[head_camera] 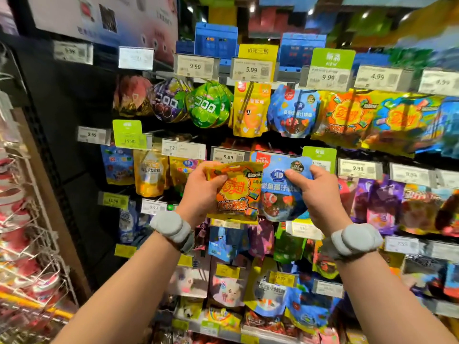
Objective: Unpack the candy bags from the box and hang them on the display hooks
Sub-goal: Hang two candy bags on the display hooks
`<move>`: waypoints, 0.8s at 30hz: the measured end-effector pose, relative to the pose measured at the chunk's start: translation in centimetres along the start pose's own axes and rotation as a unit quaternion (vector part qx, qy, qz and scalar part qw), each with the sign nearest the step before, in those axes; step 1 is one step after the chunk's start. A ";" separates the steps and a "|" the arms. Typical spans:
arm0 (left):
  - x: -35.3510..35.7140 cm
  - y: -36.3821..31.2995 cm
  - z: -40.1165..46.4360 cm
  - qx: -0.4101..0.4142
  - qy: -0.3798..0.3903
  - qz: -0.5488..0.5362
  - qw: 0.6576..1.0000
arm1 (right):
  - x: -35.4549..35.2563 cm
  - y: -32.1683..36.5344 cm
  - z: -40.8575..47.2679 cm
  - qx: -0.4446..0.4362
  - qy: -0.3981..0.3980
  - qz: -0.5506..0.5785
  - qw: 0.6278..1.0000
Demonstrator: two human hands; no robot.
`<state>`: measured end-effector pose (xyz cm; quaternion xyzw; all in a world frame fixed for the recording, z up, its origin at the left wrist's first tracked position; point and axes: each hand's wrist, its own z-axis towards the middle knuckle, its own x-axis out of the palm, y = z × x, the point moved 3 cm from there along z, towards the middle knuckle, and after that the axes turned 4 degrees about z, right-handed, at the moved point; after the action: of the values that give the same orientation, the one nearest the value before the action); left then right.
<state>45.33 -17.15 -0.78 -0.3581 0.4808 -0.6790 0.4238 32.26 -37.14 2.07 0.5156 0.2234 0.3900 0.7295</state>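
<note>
While hands grip orange bag [236, 192] and blue bag [280, 192], edges overlap.

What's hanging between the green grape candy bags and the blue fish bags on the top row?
Yellow candy bags, seen in the head view, between the green bags and blue bags.

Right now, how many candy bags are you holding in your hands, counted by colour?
Orange bag, gripped by the left hand: 1
Blue bag, pinched at its top by the right hand: 1
Total in hand: 2
Bags like each of them hang in the top row of the display behind.
</note>
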 end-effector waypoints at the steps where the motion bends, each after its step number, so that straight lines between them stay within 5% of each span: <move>1: 0.2 -0.5 0.3 -0.001 0.003 -0.008 1.000 | -0.2 0.6 0.1 -0.006 -0.004 0.004 1.000; 5: 1.6 -2.0 1.2 0.005 0.019 -0.043 0.999 | -1.0 2.0 0.7 -0.024 -0.011 -0.011 1.000; 14: 4.0 -5.9 3.3 0.078 -0.007 0.065 0.995 | -2.1 3.7 2.6 -0.029 -0.014 0.003 0.999; 24: 6.7 -11.9 5.3 0.253 -0.004 0.264 0.931 | -3.0 5.7 3.9 -0.075 -0.048 0.031 0.996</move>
<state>44.73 -23.06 12.67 -0.1017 0.3690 -0.6404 0.6659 31.39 -40.90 8.55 0.4847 0.1421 0.4027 0.7633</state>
